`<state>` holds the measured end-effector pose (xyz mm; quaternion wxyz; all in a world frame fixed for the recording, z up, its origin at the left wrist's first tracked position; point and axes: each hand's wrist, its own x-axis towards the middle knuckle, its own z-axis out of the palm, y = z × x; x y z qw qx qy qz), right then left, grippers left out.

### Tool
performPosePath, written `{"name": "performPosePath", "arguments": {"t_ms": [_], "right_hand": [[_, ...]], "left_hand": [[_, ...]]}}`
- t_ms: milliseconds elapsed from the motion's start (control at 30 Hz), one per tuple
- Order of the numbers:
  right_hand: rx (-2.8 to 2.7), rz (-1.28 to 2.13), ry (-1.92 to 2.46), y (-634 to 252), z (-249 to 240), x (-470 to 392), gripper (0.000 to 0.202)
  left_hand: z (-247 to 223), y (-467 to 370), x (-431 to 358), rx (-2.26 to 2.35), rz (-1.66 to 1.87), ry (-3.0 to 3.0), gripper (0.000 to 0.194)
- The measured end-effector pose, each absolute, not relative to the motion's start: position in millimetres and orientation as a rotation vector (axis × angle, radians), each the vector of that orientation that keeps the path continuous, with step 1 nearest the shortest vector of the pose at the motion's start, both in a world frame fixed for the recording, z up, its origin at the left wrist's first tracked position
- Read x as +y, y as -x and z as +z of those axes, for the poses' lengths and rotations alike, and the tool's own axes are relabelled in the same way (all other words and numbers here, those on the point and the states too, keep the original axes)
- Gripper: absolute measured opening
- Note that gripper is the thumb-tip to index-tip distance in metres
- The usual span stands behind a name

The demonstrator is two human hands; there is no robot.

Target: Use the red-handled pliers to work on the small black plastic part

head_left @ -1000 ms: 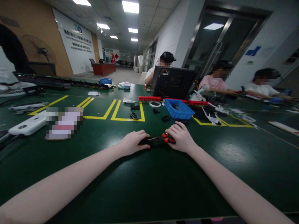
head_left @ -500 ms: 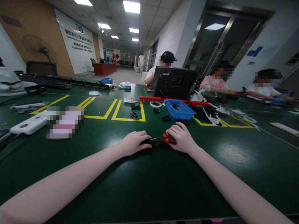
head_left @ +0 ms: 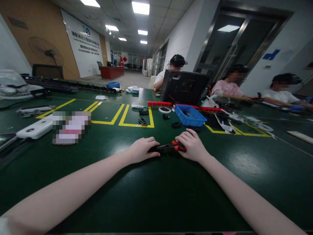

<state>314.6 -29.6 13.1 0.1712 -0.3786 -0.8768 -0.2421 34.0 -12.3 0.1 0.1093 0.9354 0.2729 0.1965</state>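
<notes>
My right hand (head_left: 193,145) is closed around the red-and-black handles of needle-nose pliers (head_left: 176,146). The jaws of the pliers point left and reach a small black part (head_left: 153,149) in my left hand (head_left: 141,150). Thumb and fingers of the left hand pinch that part, and most of it is hidden. Whether the jaws grip the part or only touch it, I cannot tell. A thin strand hangs just below the jaws. Beyond my hands stand a blue bin (head_left: 190,115) and several small black parts (head_left: 176,124) on the green table (head_left: 156,195).
Yellow tape (head_left: 136,125) marks areas on the table. A white power strip (head_left: 36,127) and a blurred pinkish object (head_left: 72,129) lie to the left. Farther back are a tape roll (head_left: 164,110), red strips (head_left: 159,103) and a black case (head_left: 184,85). Several people sit across the table.
The whole view has shifted slightly, so everything appears a little farther right. Both hands keep their hold, and the pliers stay at the black part.
</notes>
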Motion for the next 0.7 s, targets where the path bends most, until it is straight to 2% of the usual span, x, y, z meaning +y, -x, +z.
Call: {"name": "performPosePath", "arguments": {"t_ms": [700], "right_hand": [[-2.504,-0.659,1.09,-313.5,14.7,-29.5,0.027]], "left_hand": [[1.8,-33.1,-13.1,0.796,0.575,-2.732,0.039]]}}
